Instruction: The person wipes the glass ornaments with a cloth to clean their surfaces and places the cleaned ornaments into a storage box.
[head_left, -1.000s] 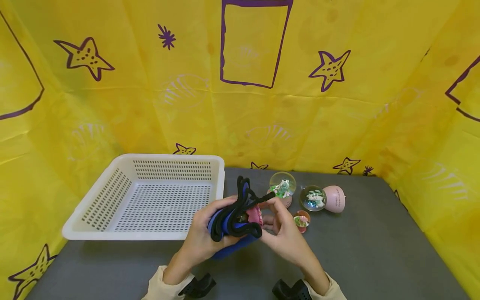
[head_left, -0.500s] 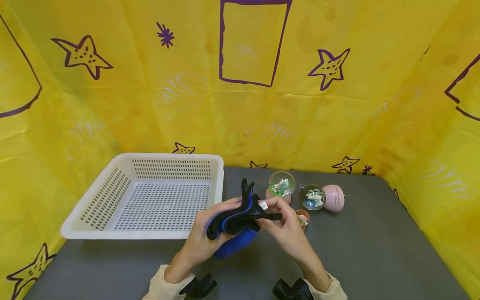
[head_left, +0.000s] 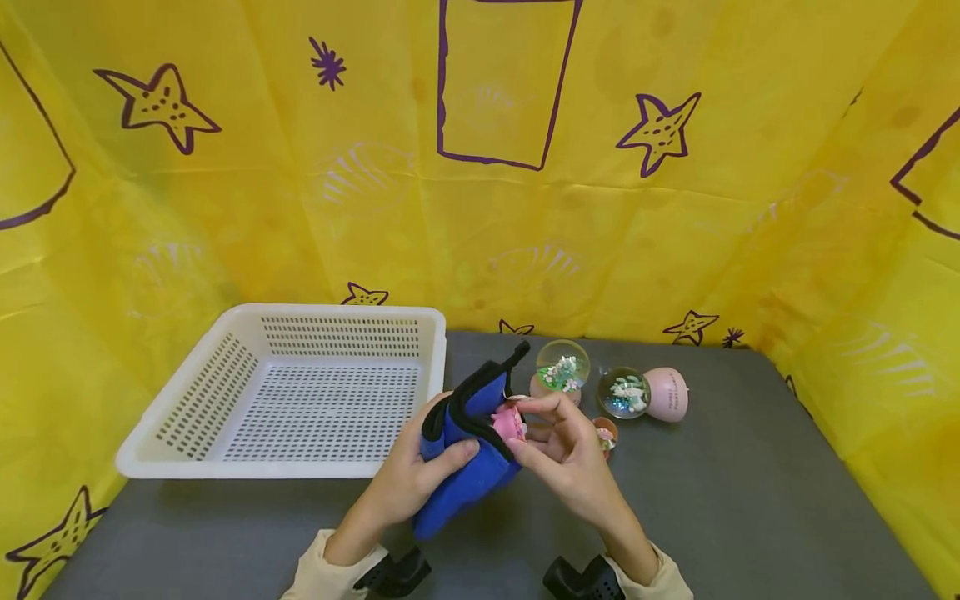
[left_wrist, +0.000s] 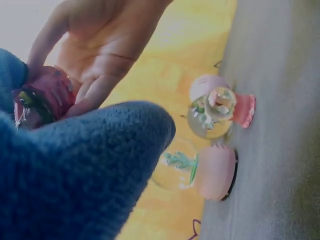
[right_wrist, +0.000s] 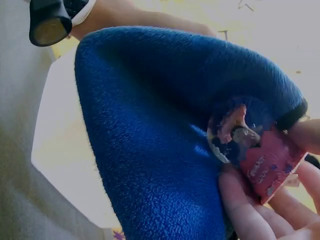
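So, held snow globe point(right_wrist: 255, 146): between the two hands, above the table point(head_left: 750, 475); right hand point(head_left: 568, 446) is nearer, right at its base end.
Key relation: pink base point(right_wrist: 270, 167) points toward the right palm, glass ball point(right_wrist: 234, 131) points away into the blue cloth point(head_left: 468, 479); from the right fingertips the globe lies to the left in the head view.
Long axis: ball to base, slanted in the right wrist view; tilted, not upright.
Right fingers: narrow pinch on the base, thumb on one side, fingers on the other.
Left hand point(head_left: 412, 471): grips the folded cloth, thumb laid over the near face; its other fingers hidden by cloth.
Ball vs cloth: against it or just beside — contact can't be told; head view has the ball hidden by the fold.
Globe look: clear round ball, pinkish curved figure and dark bits inside; base deep pink, pale lettering, small purplish marks, rough rim.
Cloth look: blue plush, black edging; folded, draped down.
Others: upright globe point(head_left: 561, 371) and tipped globe point(head_left: 645, 396) behind; small globe point(head_left: 605, 435) just past the right hand; white basket point(head_left: 262, 469) off to the left.
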